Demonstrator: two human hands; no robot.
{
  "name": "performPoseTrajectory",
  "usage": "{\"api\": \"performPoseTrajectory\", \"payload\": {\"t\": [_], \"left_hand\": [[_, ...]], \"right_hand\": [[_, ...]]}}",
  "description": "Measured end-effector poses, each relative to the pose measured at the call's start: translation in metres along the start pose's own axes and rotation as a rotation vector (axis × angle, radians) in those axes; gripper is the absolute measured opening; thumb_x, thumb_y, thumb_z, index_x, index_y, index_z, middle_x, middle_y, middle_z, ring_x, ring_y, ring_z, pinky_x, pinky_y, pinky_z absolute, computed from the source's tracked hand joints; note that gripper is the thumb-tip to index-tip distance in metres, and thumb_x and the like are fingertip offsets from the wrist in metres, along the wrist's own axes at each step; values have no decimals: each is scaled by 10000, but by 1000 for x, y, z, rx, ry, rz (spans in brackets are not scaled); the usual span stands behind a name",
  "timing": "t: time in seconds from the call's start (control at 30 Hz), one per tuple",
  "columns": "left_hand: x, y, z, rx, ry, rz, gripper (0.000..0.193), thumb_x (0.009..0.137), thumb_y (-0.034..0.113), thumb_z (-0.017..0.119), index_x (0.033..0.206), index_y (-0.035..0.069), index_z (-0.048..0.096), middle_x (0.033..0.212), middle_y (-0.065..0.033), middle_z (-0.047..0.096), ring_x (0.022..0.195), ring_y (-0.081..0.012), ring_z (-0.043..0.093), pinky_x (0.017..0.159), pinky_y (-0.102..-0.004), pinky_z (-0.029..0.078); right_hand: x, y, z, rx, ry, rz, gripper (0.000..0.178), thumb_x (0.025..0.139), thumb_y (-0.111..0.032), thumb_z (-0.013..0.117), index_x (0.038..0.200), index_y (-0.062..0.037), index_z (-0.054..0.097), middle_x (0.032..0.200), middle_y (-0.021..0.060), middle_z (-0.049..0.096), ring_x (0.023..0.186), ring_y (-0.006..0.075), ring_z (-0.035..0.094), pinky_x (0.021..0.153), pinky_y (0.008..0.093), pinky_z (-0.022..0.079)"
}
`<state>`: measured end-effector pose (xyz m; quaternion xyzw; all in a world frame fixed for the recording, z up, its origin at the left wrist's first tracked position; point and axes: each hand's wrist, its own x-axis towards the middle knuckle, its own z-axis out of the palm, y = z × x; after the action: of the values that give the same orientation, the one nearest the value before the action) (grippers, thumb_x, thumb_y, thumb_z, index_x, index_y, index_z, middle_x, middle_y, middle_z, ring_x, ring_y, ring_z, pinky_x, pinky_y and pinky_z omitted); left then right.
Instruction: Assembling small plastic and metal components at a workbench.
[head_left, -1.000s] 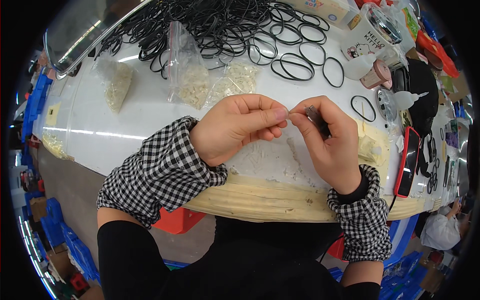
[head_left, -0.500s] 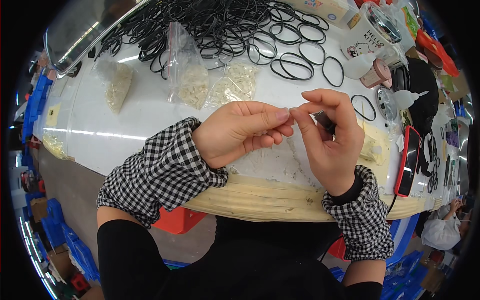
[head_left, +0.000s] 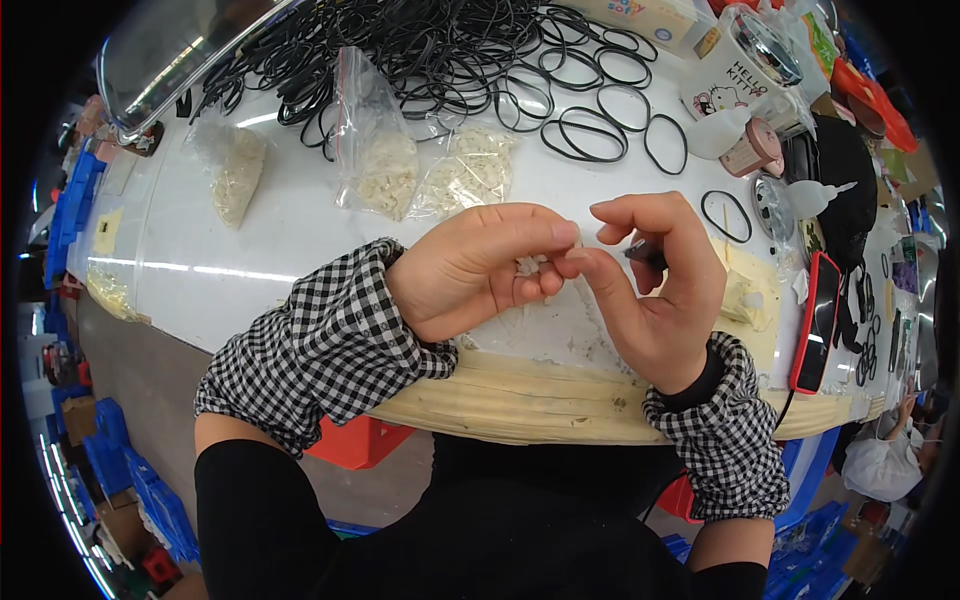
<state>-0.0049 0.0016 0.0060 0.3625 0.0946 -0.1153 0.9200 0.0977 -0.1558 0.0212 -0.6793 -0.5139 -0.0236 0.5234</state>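
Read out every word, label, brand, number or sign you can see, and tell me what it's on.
White tub: dark capital lettering above a cartoon figure; large enough to read, but I don't copy out printed words or brands.
Pale box: coloured lettering, somewhat blurred; likewise not copied.
Pink jar: small print, too small to read.

The small dark tool [head_left: 646, 254] in the right hand [head_left: 672, 300] has a metallic sheen. At upper centre, the zip bag [head_left: 362, 110] is glossy clear plastic; the black bands [head_left: 420, 50] look smooth, rubbery. The desk [head_left: 290, 225] is shiny, edged with grained wood [head_left: 520, 400].
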Motion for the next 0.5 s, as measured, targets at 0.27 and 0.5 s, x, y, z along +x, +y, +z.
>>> {"api": "performPoseTrajectory", "payload": {"t": [0.27, 0.5], "left_hand": [[3, -2, -5, 24, -31, 122, 139, 967, 202, 501, 977, 69, 540, 866, 11, 554, 751, -53, 498, 657, -176, 418], [6, -3, -7, 160, -71, 143, 138, 979, 205, 475, 967, 72, 512, 846, 16, 528, 700, -46, 441, 583, -158, 362]], "right_hand": [[-1, 1, -2, -218, -184, 141, 294, 820, -306, 685, 802, -50, 541, 672, 49, 534, 538, 171, 529, 465, 280, 408], [-3, 6, -4, -284, -209, 100, 305, 830, -318, 662, 760, -58, 518, 667, 72, 554, 545, 247, 542, 465, 326, 412]]}}
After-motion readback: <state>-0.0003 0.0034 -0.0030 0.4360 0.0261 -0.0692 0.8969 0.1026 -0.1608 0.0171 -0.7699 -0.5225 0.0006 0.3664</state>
